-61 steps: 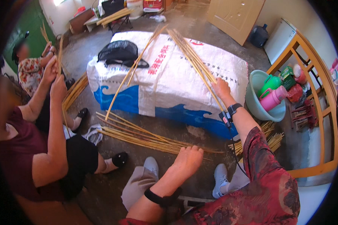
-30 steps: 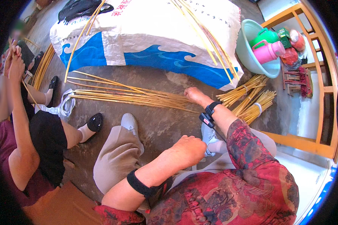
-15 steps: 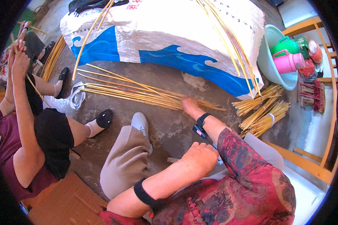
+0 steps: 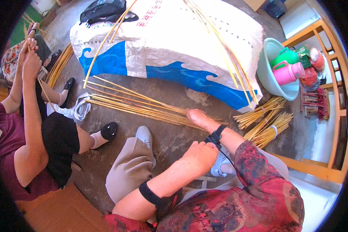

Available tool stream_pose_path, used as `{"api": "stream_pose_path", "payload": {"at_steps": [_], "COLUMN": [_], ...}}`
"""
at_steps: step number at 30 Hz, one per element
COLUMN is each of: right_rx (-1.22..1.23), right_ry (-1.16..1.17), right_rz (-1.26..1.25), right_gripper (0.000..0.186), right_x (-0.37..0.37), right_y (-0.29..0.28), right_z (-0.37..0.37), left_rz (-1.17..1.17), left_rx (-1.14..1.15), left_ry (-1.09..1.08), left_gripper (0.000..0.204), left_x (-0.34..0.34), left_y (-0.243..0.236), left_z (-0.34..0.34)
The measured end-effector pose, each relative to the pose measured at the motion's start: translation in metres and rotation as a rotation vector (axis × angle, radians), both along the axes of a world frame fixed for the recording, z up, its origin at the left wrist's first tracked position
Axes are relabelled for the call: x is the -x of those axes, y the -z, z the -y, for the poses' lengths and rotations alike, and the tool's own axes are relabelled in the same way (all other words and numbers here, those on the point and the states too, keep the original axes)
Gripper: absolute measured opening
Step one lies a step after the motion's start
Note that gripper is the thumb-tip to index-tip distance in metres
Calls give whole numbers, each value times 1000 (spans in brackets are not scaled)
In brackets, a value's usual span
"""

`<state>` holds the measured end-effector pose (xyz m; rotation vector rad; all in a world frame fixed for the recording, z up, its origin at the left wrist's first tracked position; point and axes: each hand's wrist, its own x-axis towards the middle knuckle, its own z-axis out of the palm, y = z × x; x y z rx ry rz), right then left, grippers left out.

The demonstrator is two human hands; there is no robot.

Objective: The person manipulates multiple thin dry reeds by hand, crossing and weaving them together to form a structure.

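Observation:
Long thin yellow canes [image 4: 139, 105] lie on the floor in front of me, spread at the left and drawn together at the right. My right hand [image 4: 201, 118] is closed on their right part, and a few tips show beyond it. Nearer to me, my left hand [image 4: 201, 155] is held in the air beside the right wrist, its fingers curled. Whatever it may hold is hidden. A dark band circles my left forearm, and a black strap with a small device is on my right wrist.
A white-and-blue woven sack [image 4: 174, 42] with canes across it lies ahead. Tied cane bundles [image 4: 272, 129], a pale green basin [image 4: 266, 73] and a wooden frame [image 4: 317, 170] are at right. At left, a co-worker's hands [image 4: 30, 62] hold a cane, near white ribbon [image 4: 81, 108].
The whole view has shifted slightly. My right hand stays on the canes, whose upper strands lie closer together near it. My left hand has moved a little toward the left.

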<state>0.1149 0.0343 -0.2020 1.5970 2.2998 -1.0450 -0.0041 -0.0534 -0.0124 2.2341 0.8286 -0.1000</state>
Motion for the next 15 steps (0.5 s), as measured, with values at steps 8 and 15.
{"api": "stream_pose_path", "payload": {"at_steps": [8, 15], "right_rx": [-141, -229], "right_ry": [-61, -50], "right_rz": [-86, -18], "right_gripper": [21, 20], "right_x": [-45, -126], "right_y": [-137, -277], "right_z": [16, 76], "left_rz": [29, 239], "left_rx": [-44, 105], "left_ry": [-209, -119], "left_gripper": [25, 27], "left_x": [12, 2], "left_y": [-7, -3], "left_z": [-30, -40]}}
